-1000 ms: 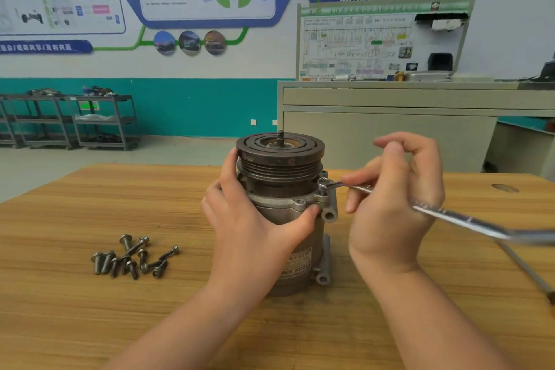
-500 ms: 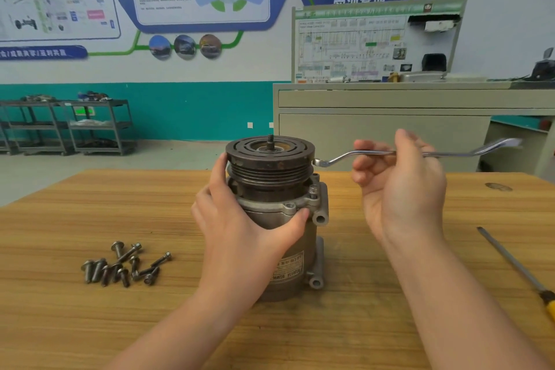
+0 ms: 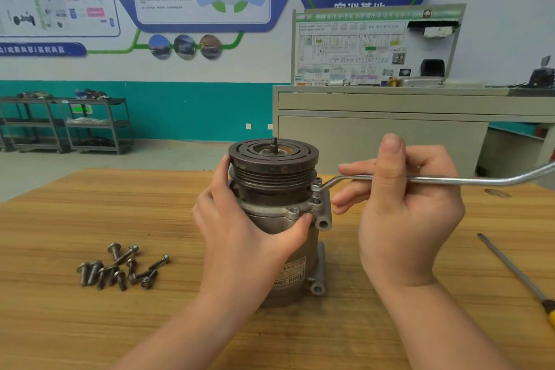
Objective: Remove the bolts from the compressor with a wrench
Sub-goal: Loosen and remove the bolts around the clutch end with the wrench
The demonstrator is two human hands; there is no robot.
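Observation:
A grey compressor with a dark pulley on top stands upright in the middle of the wooden table. My left hand grips its body from the left, thumb on the front flange. My right hand holds a long silver offset wrench level, thumb over the shaft. The wrench's ring end sits on a bolt at the compressor's right flange, under the pulley. Several removed bolts lie in a loose pile to the left.
A screwdriver with a yellow handle lies on the table at the right edge. Beyond the table stand a grey cabinet with a diagram board and metal shelf racks at the far left wall.
The wrench came off the flange bolt, swung round and up to pulley height, and its ring end has now dropped back onto the bolt. My left hand kept its grip.

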